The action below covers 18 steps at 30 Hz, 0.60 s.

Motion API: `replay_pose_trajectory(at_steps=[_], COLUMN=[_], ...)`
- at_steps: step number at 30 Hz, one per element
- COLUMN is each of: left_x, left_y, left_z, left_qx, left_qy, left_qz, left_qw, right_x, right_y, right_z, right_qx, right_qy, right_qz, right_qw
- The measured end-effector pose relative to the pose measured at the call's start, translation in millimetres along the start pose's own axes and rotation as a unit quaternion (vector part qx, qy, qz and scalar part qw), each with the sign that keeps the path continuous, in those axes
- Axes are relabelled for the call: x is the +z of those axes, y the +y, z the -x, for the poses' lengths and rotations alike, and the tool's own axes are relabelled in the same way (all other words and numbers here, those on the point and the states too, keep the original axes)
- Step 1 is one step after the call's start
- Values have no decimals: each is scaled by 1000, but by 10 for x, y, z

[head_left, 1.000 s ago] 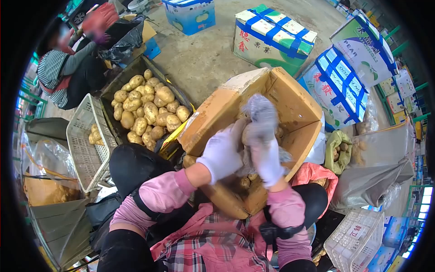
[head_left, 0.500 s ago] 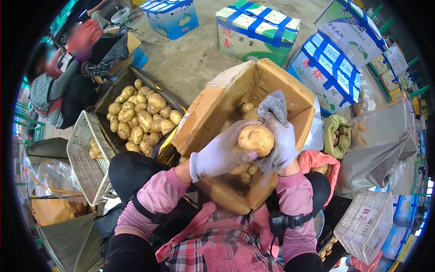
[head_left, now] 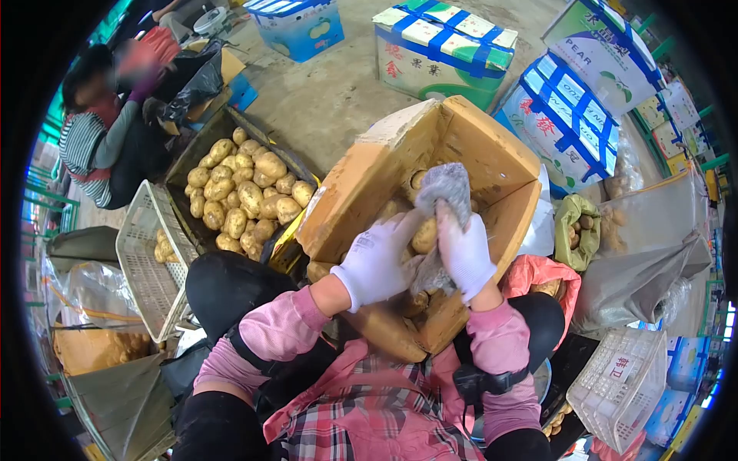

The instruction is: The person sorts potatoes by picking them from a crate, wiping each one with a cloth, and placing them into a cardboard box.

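In the head view, my left hand [head_left: 375, 260], in a white glove, is closed on a potato [head_left: 424, 237] from its left side. My right hand [head_left: 466, 252], also gloved, grips a grey cloth [head_left: 447, 188] that bunches above and below the fingers and lies against the potato's right side. Much of the potato is hidden by the gloves and the cloth. Both hands are over a worn open cardboard box [head_left: 338, 201], tilted between my knees, with more potatoes [head_left: 393, 207] inside.
On the left stand a dark crate [head_left: 265, 142] heaped with potatoes and a white plastic basket [head_left: 142, 265]. A co-worker [head_left: 100, 138] crouches beyond. Taped fruit cartons [head_left: 442, 58] stand ahead. A green sack [head_left: 575, 230], a red bag [head_left: 530, 269] and another white basket [head_left: 619, 384] are right.
The potato has turned and sits lower-profile between my hands, now mostly covered. My left hand has rolled to show its back, and the cloth has shifted left across the potato.
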<state>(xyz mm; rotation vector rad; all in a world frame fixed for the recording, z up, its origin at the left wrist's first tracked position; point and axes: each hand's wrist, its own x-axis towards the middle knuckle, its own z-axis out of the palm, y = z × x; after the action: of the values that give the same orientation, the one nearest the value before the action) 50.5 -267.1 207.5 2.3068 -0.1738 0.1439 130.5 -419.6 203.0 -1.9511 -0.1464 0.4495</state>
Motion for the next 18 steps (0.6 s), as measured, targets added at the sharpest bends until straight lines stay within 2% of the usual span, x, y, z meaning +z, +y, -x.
replay_pose_trajectory(at_steps=[1,3,4,6,7,9,10,13,14,16,18], left_x=[-12,-82,-130,-101,-81,13,76,62,-5,-98,-137], left_y=[-22,-35,17,30,30,-164,-229,-288,-266,-166,-123], left_z=[-33,-109,-103,-97,-97,-108,-106,-91,-94,-103,-80], left_qx=[43,123,79,-30,-84,-103,-104,-70,-75,-84,-95], left_qy=[0,4,-15,17,34,-36,-53,-43,-39,-23,-32], left_qz=[-39,-115,-133,45,135,278,351,414,437,489,381], left_qw=[998,986,988,998,987,954,929,906,895,868,919], right_x=[-49,-8,5,-26,-28,-36,-104,-78,-121,-74,-32], right_y=[98,461,538,313,260,154,47,-93,-127,49,133], right_z=[-45,-173,-196,-77,-53,-3,17,21,78,28,3], right_qx=[-36,-180,-237,-294,-277,-242,-223,-223,-134,-210,-285], right_qy=[-17,25,45,72,74,75,52,1,10,22,10], right_qz=[-121,-98,-78,-15,-55,-133,-106,-275,-371,-288,-164], right_qw=[992,978,967,953,956,958,968,935,919,934,945])
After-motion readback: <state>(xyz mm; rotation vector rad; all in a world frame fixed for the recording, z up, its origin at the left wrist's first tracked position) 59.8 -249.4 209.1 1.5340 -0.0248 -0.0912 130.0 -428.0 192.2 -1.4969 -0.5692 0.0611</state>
